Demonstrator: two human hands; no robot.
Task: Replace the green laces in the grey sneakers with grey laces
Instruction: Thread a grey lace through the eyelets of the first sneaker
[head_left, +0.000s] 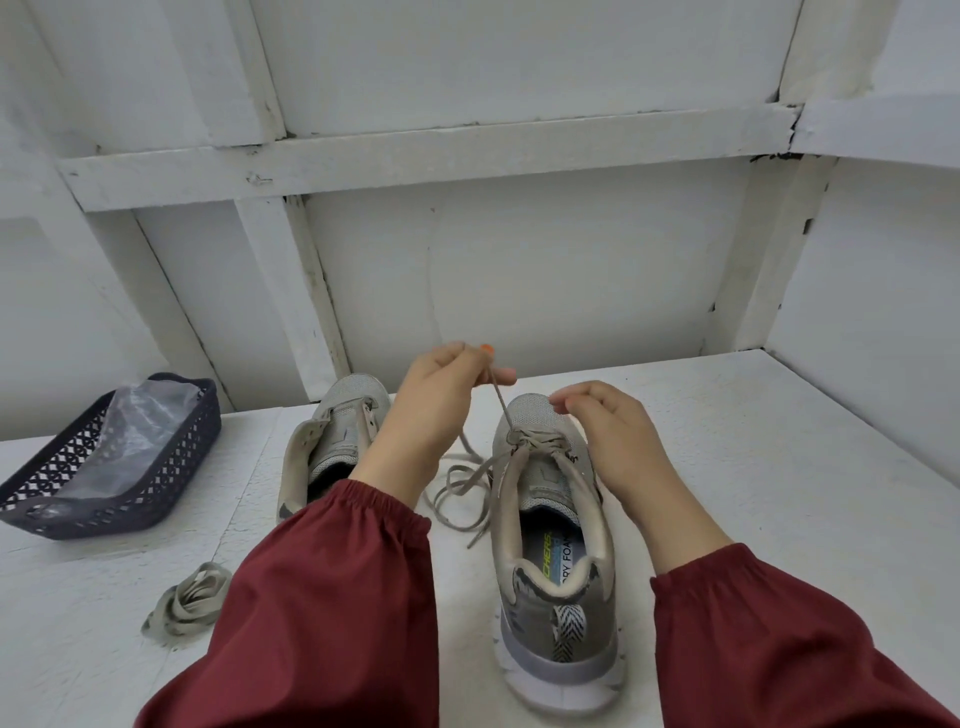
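Observation:
Two grey sneakers stand on the white table, toes pointing away. The right sneaker (556, 525) has a grey-beige lace (467, 478) threaded through its lowest eyelets, with loose loops lying on the table to its left. My left hand (441, 395) pinches one end of that lace and holds it taut above the toe. My right hand (608, 431) rests on the right side of this shoe, fingers curled near the toe; whether it holds the lace is hidden. The left sneaker (332, 441) has no lace and is partly covered by my left arm.
A bundled lace (189, 605) lies on the table at the front left. A dark latticed basket (171, 467) with a clear plastic bag inside sits at the far left. White walls with beams close in behind and on the right.

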